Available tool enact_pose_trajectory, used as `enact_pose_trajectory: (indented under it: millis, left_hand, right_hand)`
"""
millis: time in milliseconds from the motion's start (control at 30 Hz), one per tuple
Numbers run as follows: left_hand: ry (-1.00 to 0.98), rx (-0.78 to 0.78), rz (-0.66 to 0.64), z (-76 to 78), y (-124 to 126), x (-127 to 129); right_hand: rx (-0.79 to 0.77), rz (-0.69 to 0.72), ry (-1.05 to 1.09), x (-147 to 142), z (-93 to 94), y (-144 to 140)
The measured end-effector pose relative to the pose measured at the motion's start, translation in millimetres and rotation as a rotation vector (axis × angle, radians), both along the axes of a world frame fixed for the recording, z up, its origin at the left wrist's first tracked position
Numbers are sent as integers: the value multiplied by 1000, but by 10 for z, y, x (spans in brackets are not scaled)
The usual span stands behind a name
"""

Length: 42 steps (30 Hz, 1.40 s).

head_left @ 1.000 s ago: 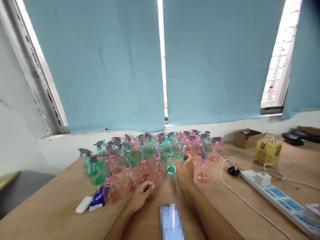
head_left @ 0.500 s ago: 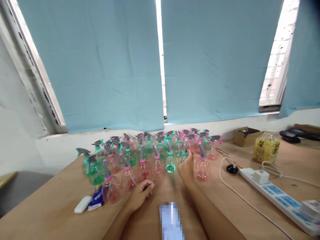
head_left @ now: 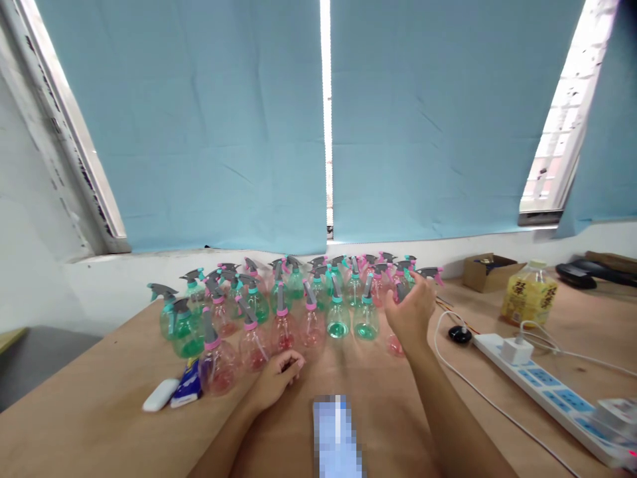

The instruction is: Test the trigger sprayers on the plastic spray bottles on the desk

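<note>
My left hand [head_left: 279,380] rests on the table with its fingers loosely curled together and nothing visible in them. Just behind it stand pink spray bottles, among them a round pink one [head_left: 284,332] with red liquid. My right hand [head_left: 413,311] is raised at the right end of the front row, thumb and fingers apart around the head of a pink spray bottle [head_left: 395,345]. The hand hides most of that bottle, and no firm hold on it shows. To its left a green spray bottle [head_left: 367,326] stands upright beside another green one [head_left: 338,324].
Many more spray bottles crowd the table behind. At front left lie a white case [head_left: 160,396] and a blue packet [head_left: 188,385]. A phone [head_left: 337,438] lies in front. On the right are a power strip [head_left: 542,395], cable, black puck [head_left: 459,334], cardboard box [head_left: 490,272] and yellow-labelled jug [head_left: 529,295].
My right hand has left the green spray bottle, which stays standing in the front row, and moved right to the pink one. My left hand has barely moved; the view has shifted slightly.
</note>
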<state>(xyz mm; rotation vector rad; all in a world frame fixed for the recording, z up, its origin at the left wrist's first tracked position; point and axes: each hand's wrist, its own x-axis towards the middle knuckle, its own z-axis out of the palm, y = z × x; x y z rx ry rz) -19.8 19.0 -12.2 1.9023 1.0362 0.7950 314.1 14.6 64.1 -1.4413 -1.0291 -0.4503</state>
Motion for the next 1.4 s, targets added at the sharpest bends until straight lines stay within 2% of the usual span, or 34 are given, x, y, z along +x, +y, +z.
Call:
enact_pose_trajectory:
  millis: [100,167,233,333,467,567,700,833,967,1100,1200,1400]
  left_hand:
    - [10,-8,4,22,-4,11]
    - [10,-10,7,29,-10,15]
    - [4,-9,0,30,-16,16]
    - [-7,-5,-7,33,-23,20]
    - [-8,-22,-11,52,-33,32]
    - [-10,-11,-21,47,-33,36]
    - [-11,4,-20,14,-23,33]
    - [-20,0,-25,10,-28,36]
    - [-34,8,-15,17,-35,37]
    - [-20,13,-9,7,-34,29]
    - [-19,10,-12,1,-35,29]
    - [-23,6,-14,-12,-33,35]
  right_hand:
    - [-257,96,77,191,-118,-31]
    - [-362,118,105,235,-175,-66]
    - [-391,141,91,220,-205,-107]
    - [-312,268,79,110,-254,-165]
    - [-201,540,176,-118,-410,-182]
    - [-263,814,253,-261,-487,-141]
    - [-270,1169,247,-430,-411,-84]
    - [-297,1420,326,-690,-296,-26]
    - [-352,1510,423,-996,-304,113]
    - [-346,1510,561,-1192,-356,237]
    - [-352,1518,584,-1229,-337,229]
    - [-330,1555,479,-1209,-252,137]
